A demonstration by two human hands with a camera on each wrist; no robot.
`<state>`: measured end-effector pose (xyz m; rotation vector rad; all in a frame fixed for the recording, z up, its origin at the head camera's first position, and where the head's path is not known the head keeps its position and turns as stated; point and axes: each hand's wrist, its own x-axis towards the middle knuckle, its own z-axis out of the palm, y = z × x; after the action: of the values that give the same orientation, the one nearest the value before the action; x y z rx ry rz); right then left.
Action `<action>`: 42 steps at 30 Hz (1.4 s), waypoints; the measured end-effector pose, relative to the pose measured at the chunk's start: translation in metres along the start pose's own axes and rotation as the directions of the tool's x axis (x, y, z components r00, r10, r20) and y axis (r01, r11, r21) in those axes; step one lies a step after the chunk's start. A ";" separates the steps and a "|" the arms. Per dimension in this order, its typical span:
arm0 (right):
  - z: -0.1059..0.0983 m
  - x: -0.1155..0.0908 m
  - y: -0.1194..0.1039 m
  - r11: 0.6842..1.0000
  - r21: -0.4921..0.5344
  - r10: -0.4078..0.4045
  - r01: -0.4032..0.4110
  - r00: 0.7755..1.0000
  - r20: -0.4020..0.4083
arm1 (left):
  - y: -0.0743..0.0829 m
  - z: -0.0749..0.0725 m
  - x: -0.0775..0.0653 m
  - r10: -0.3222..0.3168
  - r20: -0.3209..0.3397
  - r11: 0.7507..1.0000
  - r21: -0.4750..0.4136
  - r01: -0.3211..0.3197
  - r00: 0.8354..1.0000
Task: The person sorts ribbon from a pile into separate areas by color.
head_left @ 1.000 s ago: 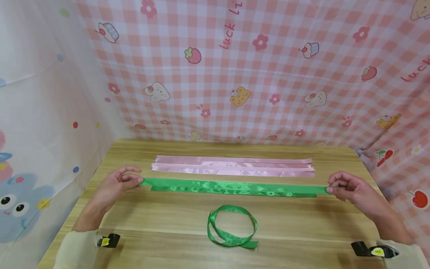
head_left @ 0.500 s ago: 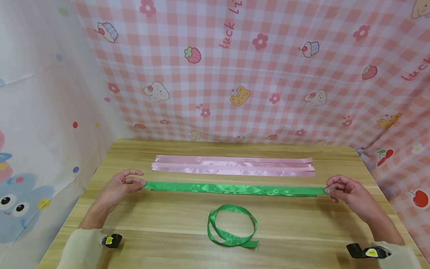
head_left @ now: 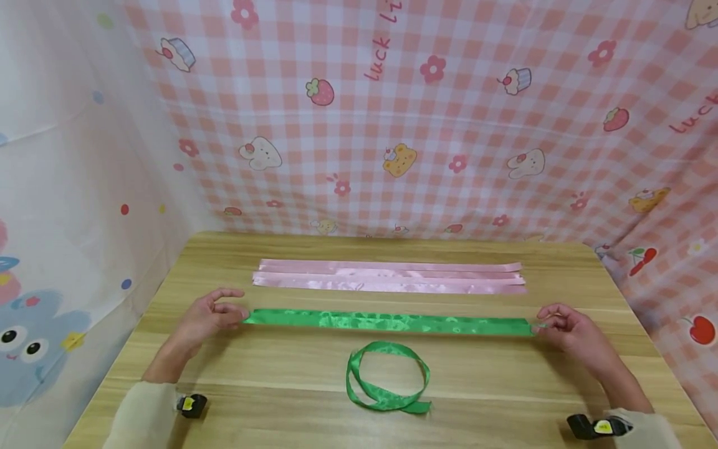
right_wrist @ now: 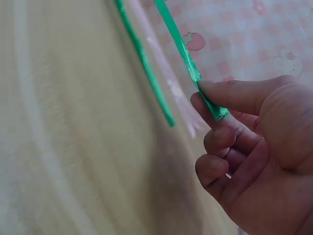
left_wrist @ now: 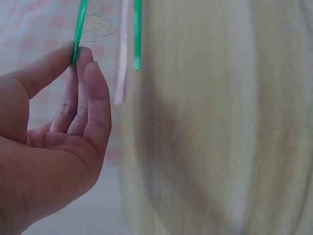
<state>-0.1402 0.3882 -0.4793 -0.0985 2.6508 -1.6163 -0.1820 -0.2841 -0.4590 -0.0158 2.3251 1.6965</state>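
A green satin ribbon strip is stretched level between both hands, raised off the table. My left hand pinches its left end between thumb and fingertip. At the other end my right hand pinches between thumb and forefinger, and a short frayed tip sticks out past the grip. Below lies a second green ribbon strip flat on the table, mostly covered by the held one in the head view. Nearer to me, a loosely coiled green ribbon rests on the tabletop.
Several pink ribbon strips lie side by side behind the green ones. The wooden table ends at a pink checked curtain at the back. A white curtain hangs on the left. Black devices sit on both wrists.
Both hands have moved toward me and slightly inward with the held ribbon strip. It has passed from behind the lying green strip to its near side. The coil and pink strips stay put.
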 end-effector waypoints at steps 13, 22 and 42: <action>0.013 0.002 0.009 0.983 -0.178 0.018 -0.034 0.996 -0.089 | -0.015 0.010 0.007 -0.099 -0.030 0.992 0.070 0.101 0.995; 0.017 0.004 0.016 0.979 -0.186 0.058 -0.078 0.992 -0.109 | -0.021 0.010 0.011 -0.126 -0.069 0.978 0.159 0.136 0.990; 0.015 0.005 0.023 0.979 -0.179 0.073 -0.094 0.990 -0.120 | -0.021 0.012 0.014 -0.133 -0.088 0.973 0.178 0.147 0.987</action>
<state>-0.1455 0.3853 -0.5068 0.1018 2.8421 -1.3895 -0.1899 -0.2778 -0.4855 -0.2076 2.4628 1.4335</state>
